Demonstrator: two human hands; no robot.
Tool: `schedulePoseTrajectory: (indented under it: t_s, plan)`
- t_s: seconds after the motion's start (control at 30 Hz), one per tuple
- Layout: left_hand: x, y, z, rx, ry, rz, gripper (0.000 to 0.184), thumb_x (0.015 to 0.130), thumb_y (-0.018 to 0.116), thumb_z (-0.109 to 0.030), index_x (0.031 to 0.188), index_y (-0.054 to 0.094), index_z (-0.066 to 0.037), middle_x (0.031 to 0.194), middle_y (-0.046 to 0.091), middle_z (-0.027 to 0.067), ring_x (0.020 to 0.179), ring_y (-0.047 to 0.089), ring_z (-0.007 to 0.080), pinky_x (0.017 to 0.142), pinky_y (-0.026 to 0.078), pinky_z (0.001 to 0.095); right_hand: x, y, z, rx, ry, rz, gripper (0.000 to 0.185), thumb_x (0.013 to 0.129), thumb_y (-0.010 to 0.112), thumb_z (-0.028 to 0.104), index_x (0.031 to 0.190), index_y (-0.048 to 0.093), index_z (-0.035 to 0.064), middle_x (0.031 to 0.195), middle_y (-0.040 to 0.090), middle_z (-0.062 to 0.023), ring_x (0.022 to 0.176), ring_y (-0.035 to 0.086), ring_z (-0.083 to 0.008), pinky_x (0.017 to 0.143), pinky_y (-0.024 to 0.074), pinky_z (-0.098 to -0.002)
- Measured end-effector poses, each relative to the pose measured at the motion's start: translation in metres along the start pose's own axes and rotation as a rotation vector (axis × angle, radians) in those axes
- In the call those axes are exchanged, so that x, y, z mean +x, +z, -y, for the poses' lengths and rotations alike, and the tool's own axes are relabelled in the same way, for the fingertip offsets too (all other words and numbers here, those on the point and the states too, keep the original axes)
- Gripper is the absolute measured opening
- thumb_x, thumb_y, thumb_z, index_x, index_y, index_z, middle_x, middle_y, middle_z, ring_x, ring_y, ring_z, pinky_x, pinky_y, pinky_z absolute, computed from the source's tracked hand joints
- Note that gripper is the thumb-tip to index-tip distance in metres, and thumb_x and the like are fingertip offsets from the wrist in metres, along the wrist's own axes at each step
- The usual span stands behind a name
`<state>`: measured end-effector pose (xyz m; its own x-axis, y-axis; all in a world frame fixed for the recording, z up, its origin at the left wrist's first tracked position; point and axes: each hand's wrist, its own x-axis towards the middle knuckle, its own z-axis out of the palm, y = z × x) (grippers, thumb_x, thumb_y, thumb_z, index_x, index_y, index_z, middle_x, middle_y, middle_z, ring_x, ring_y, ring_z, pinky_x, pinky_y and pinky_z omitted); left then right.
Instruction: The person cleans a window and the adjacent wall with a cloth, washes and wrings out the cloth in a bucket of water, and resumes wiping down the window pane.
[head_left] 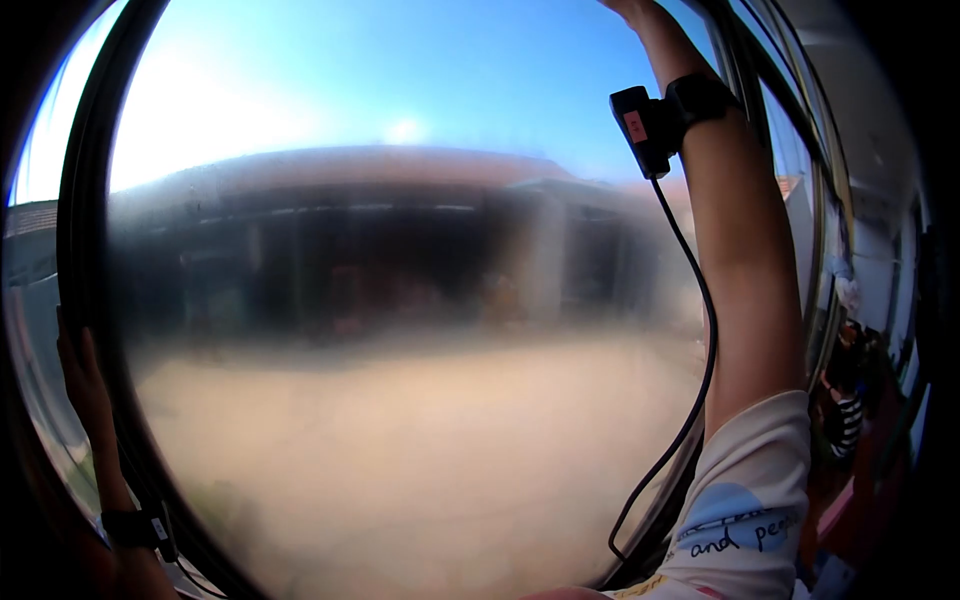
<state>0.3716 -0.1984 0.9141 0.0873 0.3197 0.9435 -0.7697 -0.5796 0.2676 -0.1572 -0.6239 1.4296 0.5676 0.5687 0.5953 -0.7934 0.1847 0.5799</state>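
A large window pane [420, 400], hazy and blurred over its lower part, fills the middle of the view. At the far left, my left hand [84, 385] is raised against the dark window frame [85, 180], its visible fingers stretched upward and apart. My right arm reaches up along the right side of the pane. Only the base of my right hand [628, 8] shows at the top edge; its fingers are out of view, so what it touches is hidden. A black strapped device [645, 130] with a cable sits on my right wrist, and another [140, 528] on my left.
Through the glass a low building [400, 170] with a reddish roof and pale ground show blurred. At the right, behind my arm, dark window bars [815, 140] run down beside a dim interior, where a person in striped clothing [848, 425] is partly visible.
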Motion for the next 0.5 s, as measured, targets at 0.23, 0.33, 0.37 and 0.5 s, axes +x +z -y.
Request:
schedulePoseTrajectory:
  t_s: [0.23,0.33,0.37,0.5]
  plan:
    - [0.002,0.009,0.014,0.014,-0.042,0.005,0.052,0.098,0.037,-0.044,0.143,0.034,-0.018,0.138,0.045,0.0103,0.125,0.046,0.0276,0.102,0.039,0.039,-0.21,-0.012,-0.081,0.534,0.931,0.205,0.055,0.093,0.041,0.044,0.14,0.039,0.016,0.144,0.038,-0.0113,0.132,0.034,-0.0301,0.108,0.029,-0.0405]
    - [0.006,0.009,-0.004,0.065,0.029,-0.055,0.053,0.098,0.037,-0.045,0.142,0.034,-0.017,0.137,0.045,0.0104,0.125,0.046,0.0278,0.102,0.039,0.0379,-0.242,0.003,-0.102,0.718,0.98,0.339,0.064,0.094,0.035,0.052,0.146,0.027,0.0162,0.15,0.027,-0.0106,0.138,0.024,-0.0284,0.112,0.022,-0.0415]
    - [0.009,0.007,-0.013,0.069,0.026,-0.055,0.053,0.098,0.037,-0.045,0.142,0.034,-0.017,0.137,0.045,0.0104,0.125,0.046,0.0278,0.102,0.039,0.0379,-0.243,0.002,-0.097,0.642,1.053,0.327,0.065,0.093,0.034,0.053,0.145,0.029,0.0138,0.15,0.027,-0.0121,0.138,0.023,-0.0292,0.112,0.0215,-0.0417]
    - [0.019,-0.004,-0.062,-0.111,-0.161,0.063,0.053,0.098,0.039,-0.042,0.143,0.033,-0.015,0.138,0.044,0.0107,0.128,0.042,0.0279,0.105,0.035,0.0374,-0.243,0.058,-0.097,0.186,1.149,0.324,0.06,0.094,0.033,0.045,0.143,0.032,0.0105,0.147,0.031,-0.0176,0.137,0.027,-0.0338,0.113,0.019,-0.0435]
